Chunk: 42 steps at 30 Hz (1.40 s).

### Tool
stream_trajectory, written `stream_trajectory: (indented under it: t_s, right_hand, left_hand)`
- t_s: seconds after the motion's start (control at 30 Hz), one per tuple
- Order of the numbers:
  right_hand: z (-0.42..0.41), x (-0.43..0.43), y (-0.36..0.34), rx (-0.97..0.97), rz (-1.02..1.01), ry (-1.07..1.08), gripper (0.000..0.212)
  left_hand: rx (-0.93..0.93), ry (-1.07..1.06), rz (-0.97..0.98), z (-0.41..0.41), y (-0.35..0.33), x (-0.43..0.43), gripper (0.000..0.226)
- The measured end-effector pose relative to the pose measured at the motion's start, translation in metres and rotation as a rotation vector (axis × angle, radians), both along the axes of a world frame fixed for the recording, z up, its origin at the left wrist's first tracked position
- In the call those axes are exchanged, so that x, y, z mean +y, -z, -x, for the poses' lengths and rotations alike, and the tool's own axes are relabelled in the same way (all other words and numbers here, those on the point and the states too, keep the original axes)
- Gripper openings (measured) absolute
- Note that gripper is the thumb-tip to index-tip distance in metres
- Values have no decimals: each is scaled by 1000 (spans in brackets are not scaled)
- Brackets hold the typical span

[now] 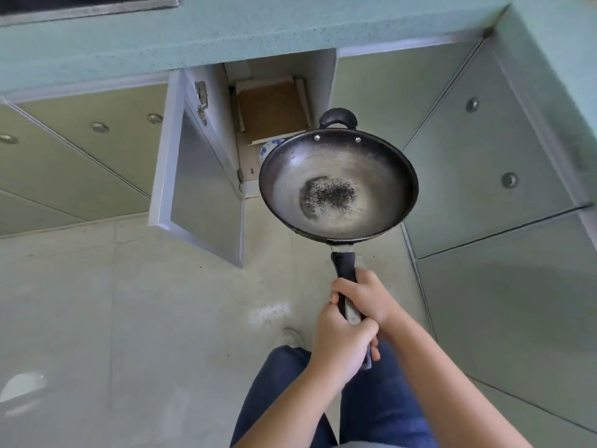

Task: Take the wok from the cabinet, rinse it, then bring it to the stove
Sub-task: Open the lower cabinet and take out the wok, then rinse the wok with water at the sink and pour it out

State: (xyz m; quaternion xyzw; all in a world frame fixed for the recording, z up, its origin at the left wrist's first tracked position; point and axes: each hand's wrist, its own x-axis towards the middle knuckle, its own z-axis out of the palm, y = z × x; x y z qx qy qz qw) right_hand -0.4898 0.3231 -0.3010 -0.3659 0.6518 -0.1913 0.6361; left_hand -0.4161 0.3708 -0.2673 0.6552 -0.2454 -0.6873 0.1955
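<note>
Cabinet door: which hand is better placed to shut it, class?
Left, probably. The open cabinet door hangs on the left hand side, while the right hand holds the wok by its handle nearer the pan, better to bear it alone.

My left hand [342, 342] and right hand [361, 295] cover most of the wok's handle [344, 263]. The wok [337, 185] hides the cabinet's [274, 108] front — a plate [268, 147] barely peeks out. The stove [87, 4] is cut off at the top edge.
</note>
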Motion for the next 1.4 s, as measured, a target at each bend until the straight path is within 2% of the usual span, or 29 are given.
stream_trajectory:
  t_s: [0.13, 0.37, 0.53, 0.67, 0.83, 0.97, 1.17, 1.27, 1.4]
  right_hand:
    - [3, 20, -38, 12, 63, 79, 13]
    - [26, 29, -101, 33, 184, 182, 21]
    - [62, 32, -130, 48, 282, 266, 11]
    - [101, 39, -151, 87, 326, 347, 30]
    - [159, 57, -175, 106, 395, 436, 19]
    - [208, 80, -186, 117, 428, 527, 21]
    - [285, 120, -188, 154, 457, 659, 20]
    - [320, 143, -181, 168, 471, 737, 41]
    - [354, 173, -171, 163, 453, 853, 49]
  left_hand:
    - [33, 40, 77, 1, -39, 17, 7]
    - [57, 134, 257, 19, -90, 24, 11]
    - [88, 192, 370, 50, -114, 22, 21]
    - [130, 265, 443, 87, -132, 24, 26]
    - [191, 382, 489, 141, -150, 31, 26]
    - [242, 488, 517, 188, -162, 44, 33]
    - [282, 631, 512, 260, -167, 71, 23]
    - [298, 689, 482, 294, -165, 89, 20]
    - [319, 771, 433, 330, -156, 108, 14]
